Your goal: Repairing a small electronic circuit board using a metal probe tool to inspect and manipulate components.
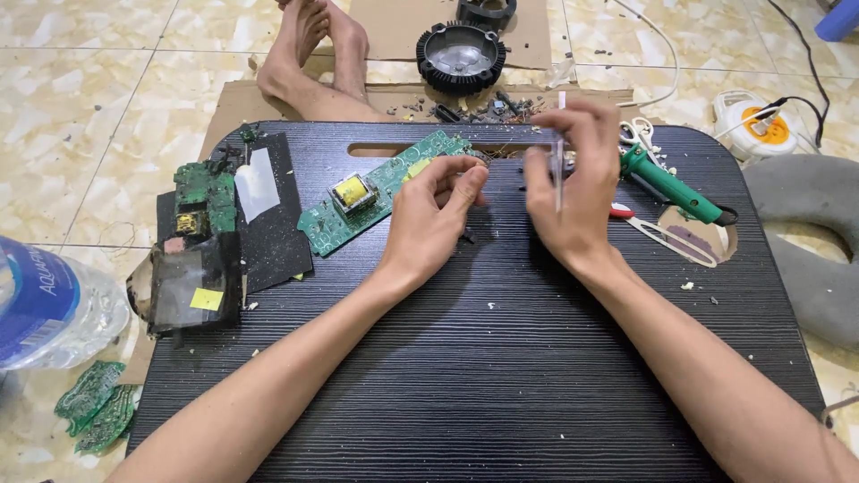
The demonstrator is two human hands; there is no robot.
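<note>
Tiled floor lay around a black lap table (501,358) strewn with scrap. Head view: the left hand (429,219) curled over the end of a green board (380,190), fingertips pinched nearly together on something too small to tell. The right hand (573,179) gripped a thin clear pen-like tool (559,152) upright, fingers closed round it. A green soldering iron (676,186) lay just beside that hand; brushing its tip could probably burn skin, or the loose board could slide.
</note>
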